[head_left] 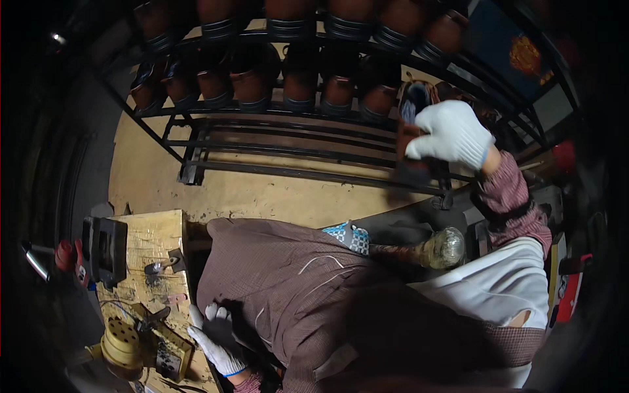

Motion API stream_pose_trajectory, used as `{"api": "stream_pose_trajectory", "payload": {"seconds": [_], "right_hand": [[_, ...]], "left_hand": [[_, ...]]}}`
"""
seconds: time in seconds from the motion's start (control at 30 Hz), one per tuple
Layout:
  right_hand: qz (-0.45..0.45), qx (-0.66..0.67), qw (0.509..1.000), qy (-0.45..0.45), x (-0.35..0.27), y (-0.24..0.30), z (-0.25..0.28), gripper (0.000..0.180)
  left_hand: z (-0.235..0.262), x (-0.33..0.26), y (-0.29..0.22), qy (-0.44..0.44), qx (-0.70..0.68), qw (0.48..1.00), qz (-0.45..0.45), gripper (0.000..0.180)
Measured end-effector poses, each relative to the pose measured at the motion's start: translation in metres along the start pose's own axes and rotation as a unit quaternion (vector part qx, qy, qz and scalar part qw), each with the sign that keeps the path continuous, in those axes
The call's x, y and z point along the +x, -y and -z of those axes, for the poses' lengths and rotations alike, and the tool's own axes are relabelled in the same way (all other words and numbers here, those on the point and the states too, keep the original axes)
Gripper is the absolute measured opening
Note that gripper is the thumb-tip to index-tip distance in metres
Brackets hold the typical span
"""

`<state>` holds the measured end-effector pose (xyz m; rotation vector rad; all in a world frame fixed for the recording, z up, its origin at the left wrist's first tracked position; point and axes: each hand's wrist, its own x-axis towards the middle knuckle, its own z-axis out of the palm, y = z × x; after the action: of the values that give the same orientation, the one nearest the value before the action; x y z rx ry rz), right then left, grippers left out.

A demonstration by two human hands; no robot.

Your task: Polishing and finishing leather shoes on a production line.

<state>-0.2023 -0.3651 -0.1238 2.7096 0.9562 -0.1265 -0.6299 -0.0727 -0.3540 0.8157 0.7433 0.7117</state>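
My right hand point(452, 134), in a white knitted glove, reaches out to the rack at the upper right. Its fingers are closed round a brown leather boot point(406, 137), whose dark opening points away from me; the glove covers much of it. My left hand point(216, 340), also gloved in white, rests low by my lap, beside the edge of the wooden bench point(154, 229). Its fingers are spread, and I see nothing held in them. Dark shadow hides part of the palm.
A black metal rack point(295, 111) carries rows of brown boots point(252, 85) ahead of me. On the bench lie a yellow machine part with holes point(121, 340) and a black block-like frame point(105, 252). A wrapped round-ended thing point(445, 249) sits beside my clothed leg.
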Motion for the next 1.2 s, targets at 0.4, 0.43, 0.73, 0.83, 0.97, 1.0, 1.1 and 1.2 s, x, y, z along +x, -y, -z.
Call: {"api": "stream_pose_trajectory", "payload": {"seconds": [0.4,0.43,0.73,0.83,0.97,1.0,1.1,1.2], "right_hand": [[-0.115,0.068,0.972,-0.195,0.098,-0.066,-0.094,0.050],[-0.131,0.089,0.982,-0.106,0.115,-0.070,-0.103,0.054],[0.086,0.171,0.977,0.098,0.077,0.120,0.020,0.046],[0.273,0.265,0.908,0.174,0.064,0.179,0.050,0.039],[0.704,0.184,0.686,-0.030,0.033,0.252,0.043,0.034],[0.758,0.182,0.619,-0.102,0.023,0.272,0.038,0.033],[0.753,0.170,0.626,-0.111,-0.010,0.329,0.012,0.013],[0.831,0.190,0.509,-0.117,-0.034,0.363,-0.017,0.018]], "left_hand": [[0.033,0.001,-0.007,0.047,-0.009,0.998,-0.036,0.083],[0.021,-0.001,-0.004,-0.030,-0.015,0.999,-0.030,0.084],[-0.003,-0.038,0.003,-0.036,-0.028,0.996,-0.079,0.082],[-0.004,-0.052,0.007,-0.054,-0.028,0.993,-0.104,0.084],[-0.008,-0.059,0.013,-0.083,-0.059,0.986,-0.136,0.092],[-0.011,-0.058,0.014,-0.096,-0.091,0.981,-0.143,0.094],[-0.017,-0.059,-0.005,-0.168,-0.210,0.948,-0.169,0.096],[0.032,-0.071,0.019,0.055,-0.573,0.779,-0.250,0.089]]}}
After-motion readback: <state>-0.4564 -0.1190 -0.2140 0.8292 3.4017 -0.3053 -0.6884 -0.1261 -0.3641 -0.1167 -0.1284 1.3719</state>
